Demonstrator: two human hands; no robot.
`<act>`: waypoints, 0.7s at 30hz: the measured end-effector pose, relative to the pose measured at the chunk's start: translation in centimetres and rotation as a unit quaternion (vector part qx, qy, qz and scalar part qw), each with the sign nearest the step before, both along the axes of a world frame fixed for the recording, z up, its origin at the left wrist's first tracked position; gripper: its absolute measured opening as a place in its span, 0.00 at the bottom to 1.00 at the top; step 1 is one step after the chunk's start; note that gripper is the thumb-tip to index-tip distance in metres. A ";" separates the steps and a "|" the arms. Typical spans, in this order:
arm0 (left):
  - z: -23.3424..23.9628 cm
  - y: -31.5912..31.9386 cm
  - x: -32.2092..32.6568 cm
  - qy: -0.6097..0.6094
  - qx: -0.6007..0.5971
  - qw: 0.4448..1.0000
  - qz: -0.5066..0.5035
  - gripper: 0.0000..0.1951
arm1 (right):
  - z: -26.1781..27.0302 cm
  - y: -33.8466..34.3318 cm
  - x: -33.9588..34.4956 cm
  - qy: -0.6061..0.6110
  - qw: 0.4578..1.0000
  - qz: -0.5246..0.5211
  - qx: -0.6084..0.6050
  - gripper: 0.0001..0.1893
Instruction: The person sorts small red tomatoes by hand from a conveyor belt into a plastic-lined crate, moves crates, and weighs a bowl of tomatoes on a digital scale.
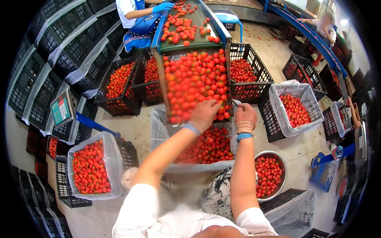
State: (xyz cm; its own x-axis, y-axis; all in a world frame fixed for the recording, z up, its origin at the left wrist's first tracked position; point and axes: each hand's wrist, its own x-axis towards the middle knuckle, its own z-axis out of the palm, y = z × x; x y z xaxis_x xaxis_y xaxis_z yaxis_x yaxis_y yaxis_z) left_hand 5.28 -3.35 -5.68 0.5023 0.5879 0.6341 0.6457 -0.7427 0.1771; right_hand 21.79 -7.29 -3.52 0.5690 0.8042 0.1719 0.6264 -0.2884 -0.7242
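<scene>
My left hand (205, 114), with a blue band at the wrist, lies palm down over red cherry tomatoes (198, 71) at the low end of a sloping metal chute (163, 86). Its fingers are slightly spread and partly hide the fruit. Beside the chute's lower right corner, my right hand (246, 117) is curled in a glove with a striped cuff. A pale edge shows at its fingertips; whether that is liner or chute I cannot tell. Under both hands stands a crate with a translucent plastic liner (196, 167), holding more tomatoes (212, 145).
A conveyor belt (195, 45) leads into the chute. A blue-gloved co-worker's hand (163, 7) is beside it. Tomato-filled black crates (251, 86) and lined crates (114, 166) flank me. A metal bowl (284, 175) sits right; a scale display (62, 107) stands left.
</scene>
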 end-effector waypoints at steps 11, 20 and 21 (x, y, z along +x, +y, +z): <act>-1.2 -1.4 3.7 0.101 -0.181 0.978 0.008 0.15 | 0.0 -0.4 0.6 -0.016 0.999 0.025 0.014 0.10; 3.7 1.9 -3.8 0.121 -0.208 0.933 0.268 0.40 | 0.4 0.0 -0.2 -0.010 0.999 0.020 0.030 0.10; 3.8 1.4 -3.8 0.144 -0.223 0.928 0.259 0.40 | 0.2 -0.1 -0.1 -0.016 0.999 0.018 0.025 0.10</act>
